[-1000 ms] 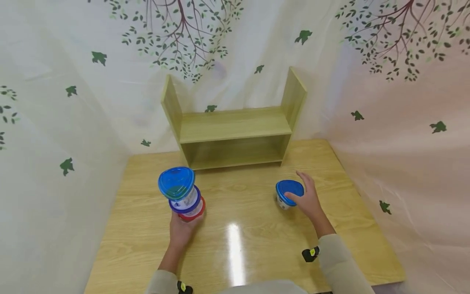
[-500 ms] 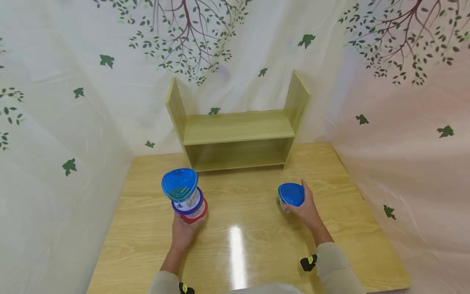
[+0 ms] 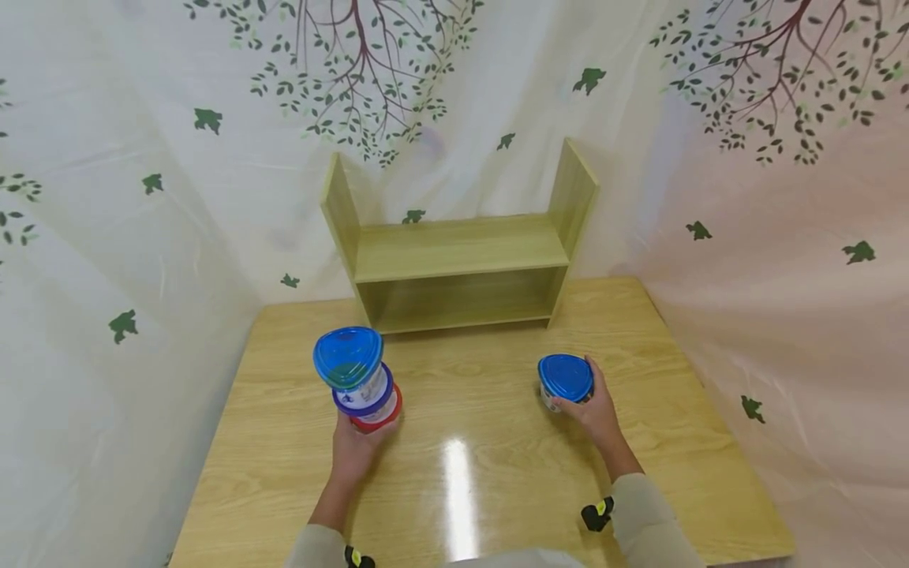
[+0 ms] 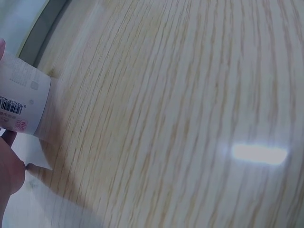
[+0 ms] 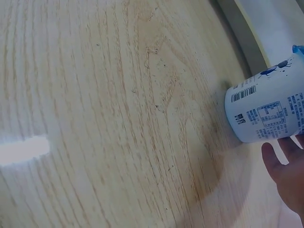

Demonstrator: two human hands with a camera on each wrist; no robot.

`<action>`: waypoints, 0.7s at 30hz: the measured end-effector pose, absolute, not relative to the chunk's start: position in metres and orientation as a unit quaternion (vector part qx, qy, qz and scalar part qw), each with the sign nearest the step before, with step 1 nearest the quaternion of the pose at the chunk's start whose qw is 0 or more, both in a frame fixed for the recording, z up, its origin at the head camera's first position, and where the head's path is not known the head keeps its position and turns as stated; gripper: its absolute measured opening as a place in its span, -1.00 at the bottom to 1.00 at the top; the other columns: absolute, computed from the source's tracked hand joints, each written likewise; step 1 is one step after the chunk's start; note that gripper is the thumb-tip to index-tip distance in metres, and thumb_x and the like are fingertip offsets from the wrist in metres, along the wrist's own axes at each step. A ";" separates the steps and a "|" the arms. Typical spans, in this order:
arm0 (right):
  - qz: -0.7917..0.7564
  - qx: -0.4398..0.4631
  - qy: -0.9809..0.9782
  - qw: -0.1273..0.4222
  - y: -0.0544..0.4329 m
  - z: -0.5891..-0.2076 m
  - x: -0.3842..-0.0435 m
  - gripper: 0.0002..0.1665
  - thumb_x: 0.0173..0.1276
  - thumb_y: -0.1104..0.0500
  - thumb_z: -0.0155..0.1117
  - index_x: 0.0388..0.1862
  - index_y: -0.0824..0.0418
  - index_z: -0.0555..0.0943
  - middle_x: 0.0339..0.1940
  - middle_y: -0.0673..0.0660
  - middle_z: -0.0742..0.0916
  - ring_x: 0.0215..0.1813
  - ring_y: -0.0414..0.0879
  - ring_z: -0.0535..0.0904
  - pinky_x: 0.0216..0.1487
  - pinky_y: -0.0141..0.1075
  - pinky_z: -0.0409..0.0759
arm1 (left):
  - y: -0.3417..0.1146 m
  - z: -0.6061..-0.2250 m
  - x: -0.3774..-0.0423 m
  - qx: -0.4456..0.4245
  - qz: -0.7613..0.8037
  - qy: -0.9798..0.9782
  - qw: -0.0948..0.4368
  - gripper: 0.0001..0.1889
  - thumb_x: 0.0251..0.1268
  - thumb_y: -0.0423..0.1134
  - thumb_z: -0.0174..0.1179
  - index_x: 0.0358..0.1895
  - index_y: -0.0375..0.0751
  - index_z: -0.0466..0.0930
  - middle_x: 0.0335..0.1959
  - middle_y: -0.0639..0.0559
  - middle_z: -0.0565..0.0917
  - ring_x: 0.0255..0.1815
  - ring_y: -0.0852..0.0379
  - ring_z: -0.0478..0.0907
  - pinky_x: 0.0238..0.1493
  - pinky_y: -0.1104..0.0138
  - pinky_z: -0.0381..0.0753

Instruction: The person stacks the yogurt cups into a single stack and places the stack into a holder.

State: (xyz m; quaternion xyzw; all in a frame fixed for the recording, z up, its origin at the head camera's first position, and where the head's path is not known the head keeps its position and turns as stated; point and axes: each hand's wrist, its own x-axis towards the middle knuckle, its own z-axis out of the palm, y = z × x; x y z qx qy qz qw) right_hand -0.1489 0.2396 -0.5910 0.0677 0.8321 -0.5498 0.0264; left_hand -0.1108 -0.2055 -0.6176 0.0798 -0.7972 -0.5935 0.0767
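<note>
On the left, three lidded tubs stand stacked: a blue-lidded tub (image 3: 348,359) on top, a purple-lidded tub (image 3: 381,401) in the middle and a red-lidded tub (image 3: 379,423) lowest. My left hand (image 3: 353,454) grips the stack's lowest tub from the near side. The left wrist view catches that tub's white, barcoded wall (image 4: 23,95) down at the table. To the right, my right hand (image 3: 600,412) holds a single blue-lidded tub (image 3: 564,377), thumb at its near side and fingers round its right. Its printed white wall (image 5: 266,104) shows in the right wrist view.
A two-level wooden shelf (image 3: 461,248) stands at the table's back edge, between the two hands. The wooden table (image 3: 461,371) is bounded by a printed fabric backdrop (image 3: 248,197) behind and on both sides. A light glare lies near the front middle.
My right hand has come down from hovering open at the single blue-lidded tub and closed round its side. My left hand keeps its grip on the stack; the head view has shifted slightly.
</note>
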 end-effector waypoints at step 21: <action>-0.557 0.065 0.828 0.016 0.223 -0.578 -0.171 0.34 0.15 -0.19 0.57 0.65 0.10 -0.08 0.59 0.36 0.16 0.53 0.39 0.13 0.37 0.26 0.33 | -0.200 -0.623 -0.121 0.064 -0.605 -0.790 0.074 0.00 0.07 -0.17 0.57 0.51 0.20 0.07 0.41 0.09 0.38 0.44 -0.08 0.31 0.42 -0.18 0.27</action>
